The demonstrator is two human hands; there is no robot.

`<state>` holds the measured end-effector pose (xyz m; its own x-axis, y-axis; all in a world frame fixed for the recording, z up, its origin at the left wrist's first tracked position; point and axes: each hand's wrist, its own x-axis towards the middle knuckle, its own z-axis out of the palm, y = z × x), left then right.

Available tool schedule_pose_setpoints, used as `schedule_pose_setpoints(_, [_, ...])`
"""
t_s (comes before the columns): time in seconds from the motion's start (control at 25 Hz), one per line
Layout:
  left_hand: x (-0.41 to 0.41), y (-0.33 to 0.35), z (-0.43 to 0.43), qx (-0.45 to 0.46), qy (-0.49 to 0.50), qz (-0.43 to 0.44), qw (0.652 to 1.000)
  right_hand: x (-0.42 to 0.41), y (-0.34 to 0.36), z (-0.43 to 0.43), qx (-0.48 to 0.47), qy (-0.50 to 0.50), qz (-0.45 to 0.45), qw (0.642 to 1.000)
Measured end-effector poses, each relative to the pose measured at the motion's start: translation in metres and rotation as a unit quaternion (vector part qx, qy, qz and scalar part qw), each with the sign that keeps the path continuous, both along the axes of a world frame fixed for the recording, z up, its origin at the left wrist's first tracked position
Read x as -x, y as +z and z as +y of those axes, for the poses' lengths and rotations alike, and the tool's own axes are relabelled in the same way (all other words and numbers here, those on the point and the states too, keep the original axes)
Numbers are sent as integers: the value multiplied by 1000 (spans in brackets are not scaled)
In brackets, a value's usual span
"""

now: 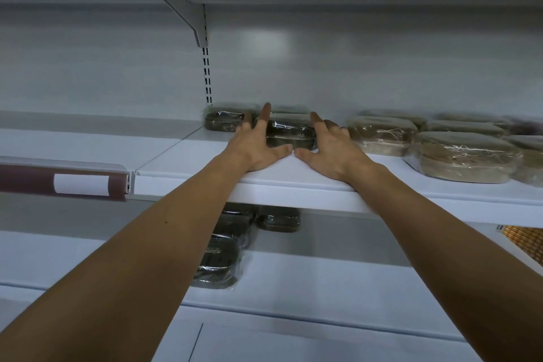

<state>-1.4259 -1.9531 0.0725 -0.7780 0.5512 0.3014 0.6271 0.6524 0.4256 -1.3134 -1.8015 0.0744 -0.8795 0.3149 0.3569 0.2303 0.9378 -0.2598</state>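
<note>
Both hands are up at the middle shelf. The left hand [255, 142] and right hand [333, 150] flank a dark brown flat pack in clear plastic wrap [289, 134]. It lies on the white metal shelf [182, 156], toward the far side, close to the back wall. The fingers [266, 114] of both hands are straight and spread along the pack's left and right ends, and the thumbs almost meet on the shelf just near of it. Nothing curls or pinches, so this reads as squaring or pushing, not lifting. Stocking looks partly done: a second dark wrapped pack [223, 122] sits just left of the first, a group of pale tan wrapped packs [464, 159] is on the right, and more dark packs [217, 261] lie on the lower shelf. Probably left to do: let go of this one and add further packs. Motion blur makes the pack's print unreadable. I can't tell if the palms touch the wrap, or if a blurred shape behind it is another pack. The tan packs are cut off at the right edge. The maroon price rail [79, 184] on the left has a white tag with no readable text. An orange woven thing [523, 239] at lower right is mostly out of frame.
</note>
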Motion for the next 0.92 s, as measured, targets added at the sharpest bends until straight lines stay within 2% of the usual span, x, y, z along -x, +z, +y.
schedule_pose_setpoints(0.24, [6, -2, -2, -64, -36, 19, 997, 1, -2, 1, 30, 13, 40, 999])
schedule_pose_setpoints(0.36, [-4, 0, -7, -64, -51, 8, 997, -6, -1, -3, 55, 14, 64, 996])
schedule_pose_setpoints(0.64, [-20, -3, -26, -85, -85, -1, 993, -27, 1, -13, 70, 29, 11, 997])
schedule_pose_setpoints(0.92, [-52, -15, -55, -124, -107, 34, 986, -67, -6, -38, 55, 46, 41, 997])
